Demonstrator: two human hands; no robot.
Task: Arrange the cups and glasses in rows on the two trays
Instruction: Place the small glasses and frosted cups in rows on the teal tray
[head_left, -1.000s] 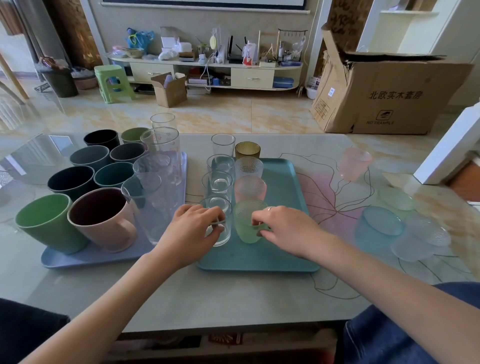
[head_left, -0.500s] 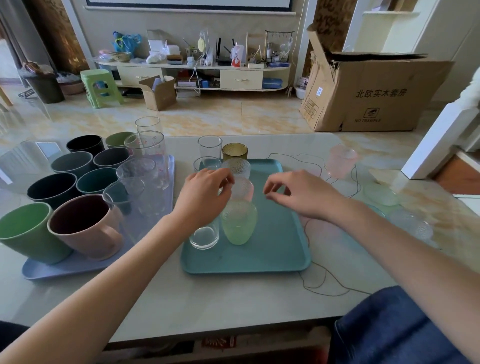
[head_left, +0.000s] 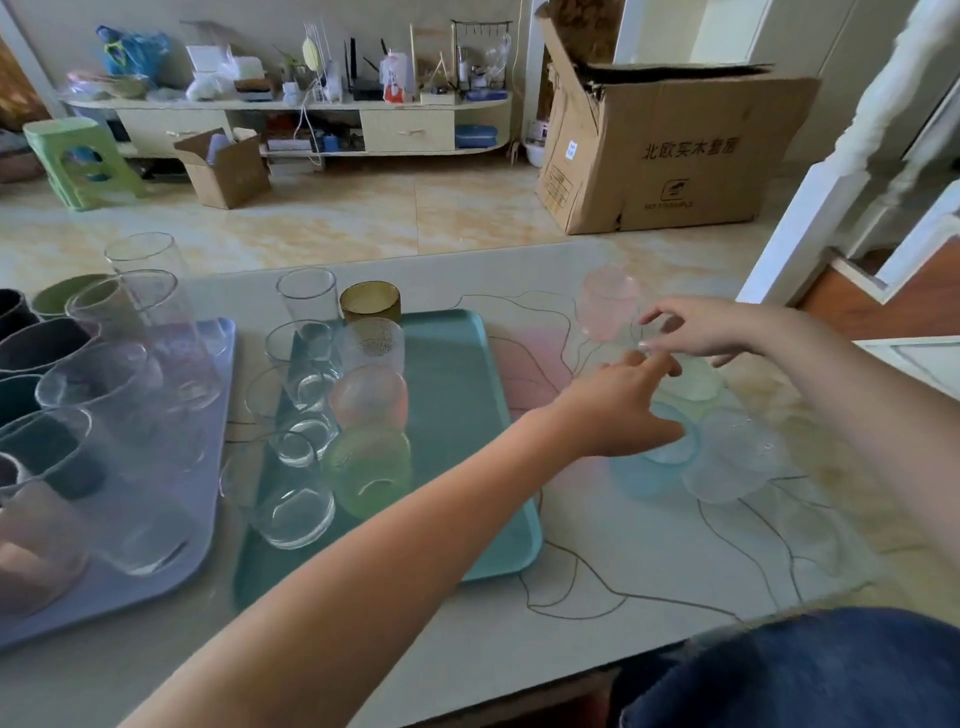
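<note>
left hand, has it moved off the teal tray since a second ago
Yes. The left hand has swung right, off the teal tray, and now reaches over the blue glass on the bare table.

I am looking at a bright daylit room, with soft light coming in from the right side and glaring off the glossy floor (head_left: 363, 218) and the table (head_left: 649, 571). Shadows are staying faint. Motion blur is smearing the mugs (head_left: 47, 452) and glasses at the left edge, and the wide lens is bending the white post (head_left: 810, 228) on the right.
</note>
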